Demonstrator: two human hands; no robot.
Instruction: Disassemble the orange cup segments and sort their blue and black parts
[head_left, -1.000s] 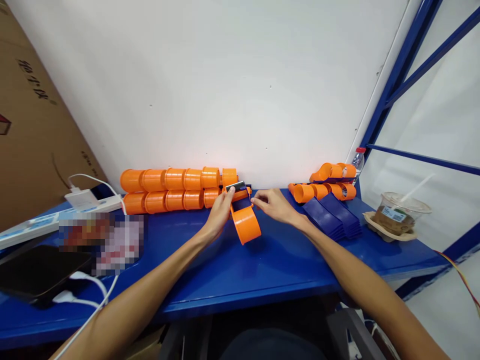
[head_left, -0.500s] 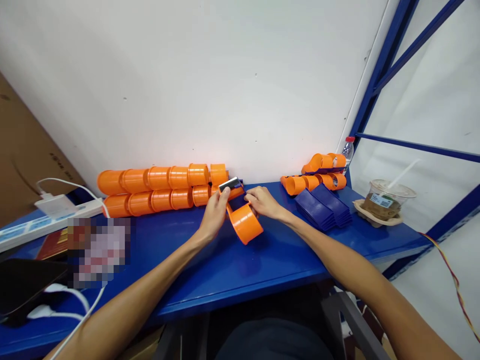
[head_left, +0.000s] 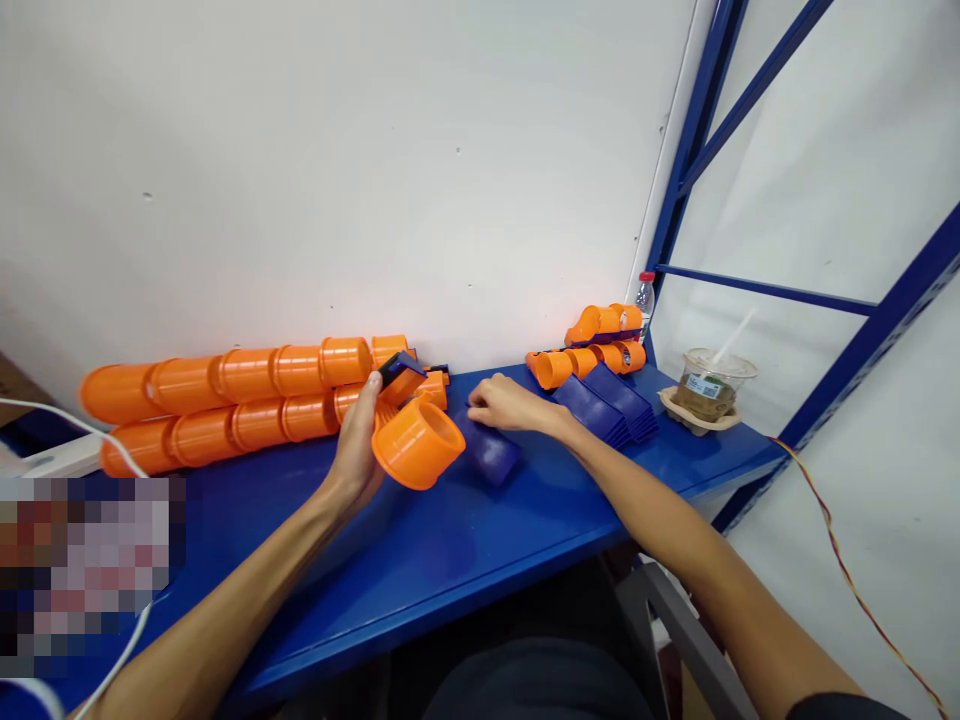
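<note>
My left hand [head_left: 358, 450] is wrapped round an orange cup-shaped part [head_left: 416, 443] with a dark blue and black piece at its top, held tilted above the blue table. To its right, my right hand [head_left: 504, 402] pinches the upper end of a dark blue flat piece [head_left: 491, 452], which hangs down over the table. Two long rows of nested orange cups [head_left: 247, 375] lie behind and to the left of my left hand. Several dark blue pieces [head_left: 592, 410] lie stacked to the right of my right hand.
Short orange rows [head_left: 553, 369] stand at the back right, near a red-capped bottle [head_left: 644, 292]. A lidded drink cup [head_left: 709, 385] with a straw rests in a cardboard holder on the right. White cables run along the left. The table's front edge [head_left: 450, 582] is nearest me.
The view has swung right. My hands have moved apart; the orange part is now in my left hand alone, while a dark blue piece shows under my right hand.
</note>
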